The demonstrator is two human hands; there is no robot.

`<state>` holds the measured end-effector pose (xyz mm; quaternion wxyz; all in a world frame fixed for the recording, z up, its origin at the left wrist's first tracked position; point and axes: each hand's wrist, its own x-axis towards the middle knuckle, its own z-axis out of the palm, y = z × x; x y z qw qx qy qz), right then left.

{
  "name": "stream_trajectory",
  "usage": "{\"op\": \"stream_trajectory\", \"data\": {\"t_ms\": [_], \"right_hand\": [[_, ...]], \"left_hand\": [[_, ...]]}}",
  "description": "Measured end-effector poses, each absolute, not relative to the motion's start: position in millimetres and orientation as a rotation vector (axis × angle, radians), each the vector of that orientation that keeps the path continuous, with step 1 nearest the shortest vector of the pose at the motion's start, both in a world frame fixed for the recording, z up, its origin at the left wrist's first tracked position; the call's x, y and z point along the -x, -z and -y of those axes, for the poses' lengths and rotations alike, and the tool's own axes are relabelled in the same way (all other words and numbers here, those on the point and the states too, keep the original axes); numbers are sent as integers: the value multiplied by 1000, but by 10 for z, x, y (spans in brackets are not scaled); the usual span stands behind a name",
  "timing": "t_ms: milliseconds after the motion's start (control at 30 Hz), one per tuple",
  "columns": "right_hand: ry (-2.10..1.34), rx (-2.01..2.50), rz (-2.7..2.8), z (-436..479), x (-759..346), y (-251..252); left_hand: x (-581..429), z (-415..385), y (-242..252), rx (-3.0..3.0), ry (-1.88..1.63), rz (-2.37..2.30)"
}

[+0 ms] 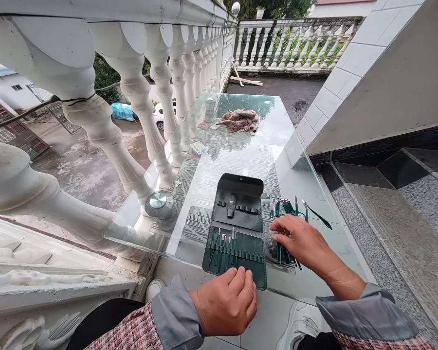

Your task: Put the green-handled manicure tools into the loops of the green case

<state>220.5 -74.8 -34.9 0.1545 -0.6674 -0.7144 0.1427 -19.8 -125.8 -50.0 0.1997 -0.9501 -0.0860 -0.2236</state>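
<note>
A dark green manicure case lies unfolded on the glass table. Several slim green-handled tools sit in the loops of its lower panel, toward the left; the loops to the right hold nothing. Along its near edge, my left hand is closed with curled fingers, and whatever is in them is hidden. To the right of the case, my right hand hovers over a group of loose tools, thumb and forefinger apart. Beyond that hand lie nail clippers and a pair of nippers with dark green handles.
The glass table top carries a crumpled brown cloth at its far end. A round metal-capped support stands by its left corner. White balusters line the left side; stone steps rise on the right.
</note>
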Motion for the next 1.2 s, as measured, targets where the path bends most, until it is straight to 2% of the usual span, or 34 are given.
{"op": "stream_trajectory", "data": {"t_ms": [267,667,1200], "right_hand": [[-677,1621,1953,729,-1669,367],[-596,1742,2149,611,-1375,316],[-1025,1713,1896,448,-1448,377]], "left_hand": [[204,1241,478,2667,616,242],[268,1222,490,2669,619,279],[270,1237,507,2636,605,267]]}}
